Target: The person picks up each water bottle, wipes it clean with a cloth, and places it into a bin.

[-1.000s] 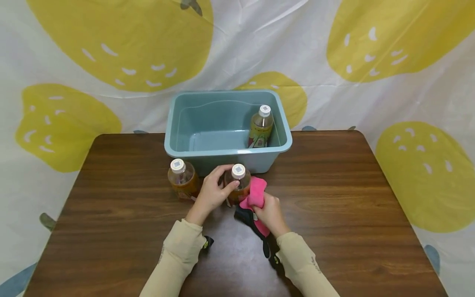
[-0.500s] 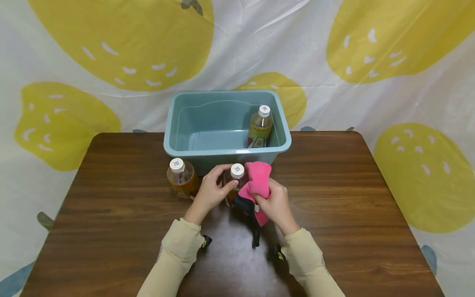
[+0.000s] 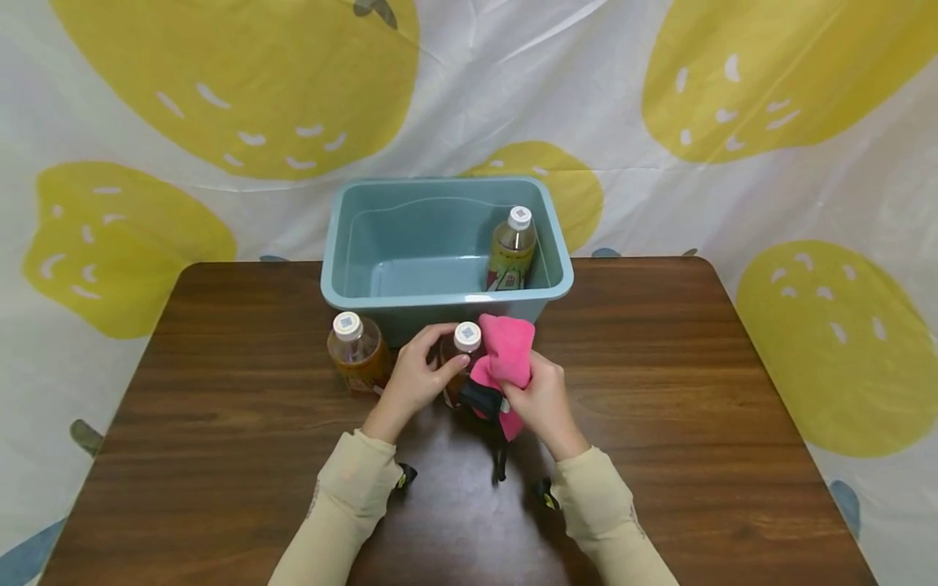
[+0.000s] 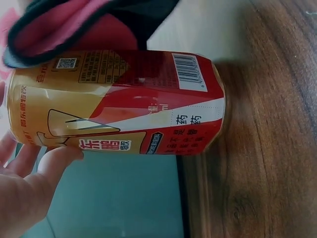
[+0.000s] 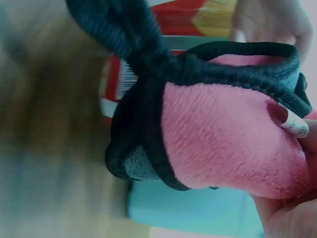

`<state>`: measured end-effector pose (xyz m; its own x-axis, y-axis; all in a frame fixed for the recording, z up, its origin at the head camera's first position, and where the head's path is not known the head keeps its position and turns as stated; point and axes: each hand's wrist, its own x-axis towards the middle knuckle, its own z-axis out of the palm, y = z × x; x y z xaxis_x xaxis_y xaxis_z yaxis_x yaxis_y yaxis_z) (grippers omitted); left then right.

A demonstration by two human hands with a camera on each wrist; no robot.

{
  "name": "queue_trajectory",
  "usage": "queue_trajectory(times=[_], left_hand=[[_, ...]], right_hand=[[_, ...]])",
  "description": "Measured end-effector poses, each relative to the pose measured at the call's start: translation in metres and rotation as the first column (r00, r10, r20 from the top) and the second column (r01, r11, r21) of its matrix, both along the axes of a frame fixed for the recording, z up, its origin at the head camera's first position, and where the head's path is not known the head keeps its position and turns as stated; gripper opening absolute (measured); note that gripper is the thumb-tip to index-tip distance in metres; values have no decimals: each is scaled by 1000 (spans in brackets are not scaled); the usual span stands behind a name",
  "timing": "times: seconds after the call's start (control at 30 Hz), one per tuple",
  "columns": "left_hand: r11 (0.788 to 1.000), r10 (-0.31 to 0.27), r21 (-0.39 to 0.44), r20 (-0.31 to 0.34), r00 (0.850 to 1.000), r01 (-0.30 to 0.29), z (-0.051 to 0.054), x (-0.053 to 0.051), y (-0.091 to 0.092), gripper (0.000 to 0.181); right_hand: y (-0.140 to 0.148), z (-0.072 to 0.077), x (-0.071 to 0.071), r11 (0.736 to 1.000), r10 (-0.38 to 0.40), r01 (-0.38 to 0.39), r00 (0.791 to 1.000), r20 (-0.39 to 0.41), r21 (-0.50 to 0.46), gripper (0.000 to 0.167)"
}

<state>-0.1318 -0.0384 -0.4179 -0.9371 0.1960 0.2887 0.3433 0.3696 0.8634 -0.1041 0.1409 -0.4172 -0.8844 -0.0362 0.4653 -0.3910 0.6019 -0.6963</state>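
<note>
Just in front of the bin, my left hand [image 3: 416,376] grips an upright bottle [image 3: 467,335] with a white cap around its upper part. Its red and gold label [image 4: 133,104] fills the left wrist view. My right hand [image 3: 545,400] pinches a bunched pink cloth [image 3: 509,350] with dark trim and a hanging loop [image 5: 114,29]. The cloth lies against the bottle's right side and hides part of it. A small white tag [image 5: 295,124] shows near my right fingers. Left of my left hand stands a second white-capped bottle [image 3: 361,358].
A blue-green plastic bin [image 3: 396,303] sits at the back of the dark wooden table [image 3: 659,391]. Inside it, at the right end, another white-capped bottle [image 3: 511,254] leans slightly. A lemon-printed curtain [image 3: 601,73] hangs close behind the table.
My right hand has moved up and a little right with the cloth, which now covers more of the bottle's right side. The dark loop hangs further left. My left hand stays on the bottle.
</note>
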Motion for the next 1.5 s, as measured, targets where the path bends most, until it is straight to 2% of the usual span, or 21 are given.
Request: queue_trajectory(times=[0.13,0.27,0.43,0.5,0.6,0.9,1.03,1.17,1.3,1.37,1.5], left_hand=[[1000,-1,2,-13,1000,1,-1,0,-1,38],[1000,8,4,-20,1000,-8,0,1,-3,37],[1000,-5,-2,-17,1000,5,-1,1,-2,38],[1000,-7,3,-7,1000,7,0,1,-1,38],[1000,-9,10,10,1000,8,0,1,0,38],[1000,-6,5,12,1000,6,1,2,1,37],[1000,-18,13,33,999,18,2,2,2,36],[1000,-17,11,26,1000,17,3,2,3,37],[1000,-10,2,0,1000,10,2,2,3,39],[1000,-11,4,-8,1000,12,1,1,3,39],[1000,-11,6,-17,1000,11,0,1,3,38]], right_hand=[[1,-25,1,1000,-10,9,999,37,28,16],[1,-50,1,996,-7,-2,994,109,86,16],[3,-66,1,993,-16,-4,986,168,122,17],[5,-66,1,992,-12,-9,986,169,123,16],[7,-56,1,994,1,-17,989,145,111,17],[1,5,2,999,32,-32,999,-12,41,17],[-5,19,3,998,28,-26,999,-26,50,16],[-6,14,3,1000,-3,5,999,-36,31,16],[-3,1,5,999,-29,28,999,-33,-25,16],[-2,-8,7,999,-40,40,999,-11,-30,16],[1,-33,9,999,-49,47,996,78,28,15]])
